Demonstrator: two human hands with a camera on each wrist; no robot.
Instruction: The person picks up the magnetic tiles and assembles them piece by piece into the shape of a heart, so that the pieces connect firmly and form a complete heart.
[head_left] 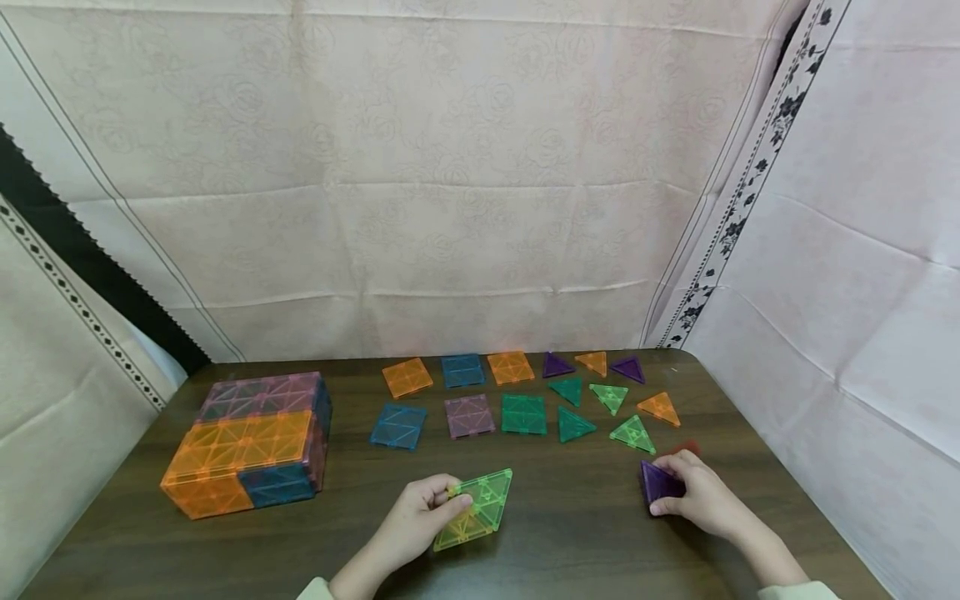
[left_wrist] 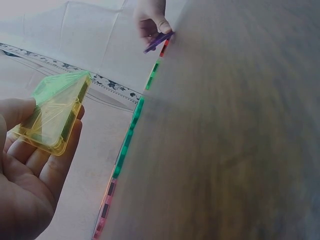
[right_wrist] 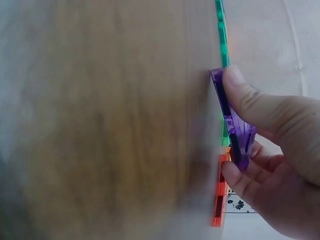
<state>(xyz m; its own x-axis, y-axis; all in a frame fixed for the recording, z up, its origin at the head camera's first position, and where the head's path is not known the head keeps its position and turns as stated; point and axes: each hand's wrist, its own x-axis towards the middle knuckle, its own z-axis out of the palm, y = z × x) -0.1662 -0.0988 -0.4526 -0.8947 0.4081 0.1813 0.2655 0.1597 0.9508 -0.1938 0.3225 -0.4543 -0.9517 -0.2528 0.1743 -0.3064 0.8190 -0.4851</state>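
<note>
My left hand holds translucent magnetic tiles, a green one together with a yellow one, between thumb and fingers above the table. Over at the right, my right hand pinches a purple triangle tile by its edges. That triangle is tilted, and one end comes close to the tabletop in the right wrist view; whether it touches, I cannot tell. Behind the right hand lies a red tile, mostly hidden in the head view. Just beyond is a light green triangle.
A box built of orange, blue and pink tiles stands on the left of the brown table. Square tiles, such as a teal one, lie flat at the back middle. Several triangles, one orange, lie right of them. Pale cloth hangs behind.
</note>
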